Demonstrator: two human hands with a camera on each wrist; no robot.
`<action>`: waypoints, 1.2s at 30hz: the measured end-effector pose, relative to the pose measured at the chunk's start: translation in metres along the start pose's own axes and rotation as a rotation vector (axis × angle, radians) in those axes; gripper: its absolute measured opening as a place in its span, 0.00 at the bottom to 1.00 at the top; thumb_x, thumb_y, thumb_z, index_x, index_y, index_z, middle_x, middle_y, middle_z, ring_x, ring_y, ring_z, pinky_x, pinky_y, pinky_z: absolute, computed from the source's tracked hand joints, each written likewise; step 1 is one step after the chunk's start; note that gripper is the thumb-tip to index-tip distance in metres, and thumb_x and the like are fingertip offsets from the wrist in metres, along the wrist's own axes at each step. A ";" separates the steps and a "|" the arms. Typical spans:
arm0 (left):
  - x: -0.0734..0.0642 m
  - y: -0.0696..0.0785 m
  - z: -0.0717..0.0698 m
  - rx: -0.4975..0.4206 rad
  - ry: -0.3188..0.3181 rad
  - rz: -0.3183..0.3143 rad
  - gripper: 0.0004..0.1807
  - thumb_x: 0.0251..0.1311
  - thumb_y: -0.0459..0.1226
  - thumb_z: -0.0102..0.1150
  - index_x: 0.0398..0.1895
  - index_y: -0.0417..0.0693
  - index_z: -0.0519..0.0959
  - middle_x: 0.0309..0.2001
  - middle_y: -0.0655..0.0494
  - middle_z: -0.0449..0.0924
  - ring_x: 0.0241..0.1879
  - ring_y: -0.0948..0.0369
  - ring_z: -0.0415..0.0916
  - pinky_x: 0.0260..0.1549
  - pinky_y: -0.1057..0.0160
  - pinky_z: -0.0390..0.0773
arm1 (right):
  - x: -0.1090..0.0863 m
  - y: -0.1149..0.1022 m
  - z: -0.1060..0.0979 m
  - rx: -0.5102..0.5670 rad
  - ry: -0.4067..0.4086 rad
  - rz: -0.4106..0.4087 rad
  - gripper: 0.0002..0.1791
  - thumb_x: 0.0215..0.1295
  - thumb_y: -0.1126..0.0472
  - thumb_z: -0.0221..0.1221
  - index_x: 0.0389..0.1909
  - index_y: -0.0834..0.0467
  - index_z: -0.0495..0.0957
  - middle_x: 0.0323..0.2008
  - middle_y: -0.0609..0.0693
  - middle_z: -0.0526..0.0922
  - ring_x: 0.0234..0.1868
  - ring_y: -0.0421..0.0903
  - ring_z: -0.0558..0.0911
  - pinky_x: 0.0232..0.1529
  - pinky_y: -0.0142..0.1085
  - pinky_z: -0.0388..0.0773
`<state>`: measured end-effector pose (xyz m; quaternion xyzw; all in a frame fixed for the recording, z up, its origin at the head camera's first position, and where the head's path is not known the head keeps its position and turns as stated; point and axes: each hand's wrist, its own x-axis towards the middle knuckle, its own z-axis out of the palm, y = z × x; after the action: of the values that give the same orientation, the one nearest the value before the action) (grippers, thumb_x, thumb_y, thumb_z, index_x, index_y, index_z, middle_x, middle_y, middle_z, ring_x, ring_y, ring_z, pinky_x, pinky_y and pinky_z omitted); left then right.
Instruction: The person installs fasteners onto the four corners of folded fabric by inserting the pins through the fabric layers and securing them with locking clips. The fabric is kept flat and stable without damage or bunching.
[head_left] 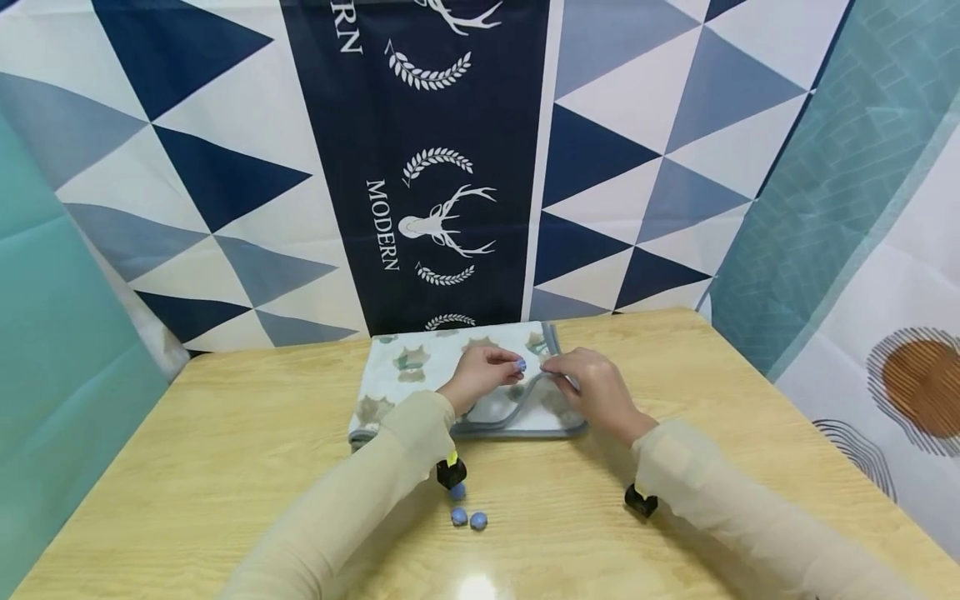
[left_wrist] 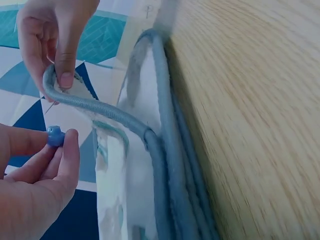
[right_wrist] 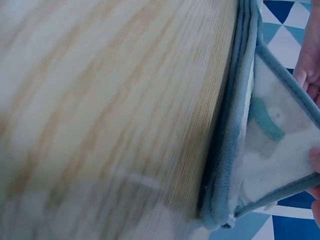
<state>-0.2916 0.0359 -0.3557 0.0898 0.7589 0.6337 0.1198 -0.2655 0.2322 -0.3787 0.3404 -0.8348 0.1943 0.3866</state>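
With the blanket on the desk, its raised corner pinched in my right grip and the blue knob pinched in my left grip nearby, I should hold the corner steady and present the knob squarely to its edge.

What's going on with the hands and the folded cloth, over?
Left hand pinching small blue piece. Right hand holding up corner of folded cloth. Three more blue pieces on table, apart from cloth, seemingly not in the way.
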 end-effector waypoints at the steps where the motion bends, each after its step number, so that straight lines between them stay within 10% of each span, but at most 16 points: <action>1: 0.002 -0.001 0.000 -0.015 0.000 -0.012 0.11 0.63 0.28 0.55 0.45 0.30 0.81 0.46 0.36 0.84 0.30 0.68 0.81 0.44 0.65 0.84 | 0.000 0.000 0.000 0.005 0.001 -0.013 0.12 0.46 0.74 0.69 0.34 0.59 0.86 0.32 0.52 0.89 0.33 0.46 0.85 0.36 0.40 0.83; 27: 0.010 0.004 -0.003 -0.158 -0.049 -0.094 0.14 0.64 0.28 0.54 0.50 0.29 0.79 0.49 0.36 0.82 0.31 0.69 0.80 0.46 0.68 0.82 | 0.008 -0.007 0.002 0.021 -0.037 -0.044 0.12 0.47 0.74 0.68 0.34 0.61 0.87 0.32 0.51 0.89 0.31 0.45 0.82 0.35 0.39 0.79; 36: 0.009 0.003 -0.003 0.159 -0.001 0.099 0.12 0.63 0.34 0.58 0.47 0.38 0.83 0.44 0.43 0.86 0.42 0.57 0.85 0.40 0.70 0.83 | 0.009 -0.007 0.001 0.018 -0.049 -0.027 0.12 0.48 0.75 0.67 0.34 0.60 0.87 0.32 0.50 0.89 0.31 0.45 0.82 0.35 0.39 0.80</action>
<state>-0.3017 0.0360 -0.3527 0.1367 0.8015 0.5765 0.0813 -0.2653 0.2232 -0.3720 0.3599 -0.8377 0.1879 0.3654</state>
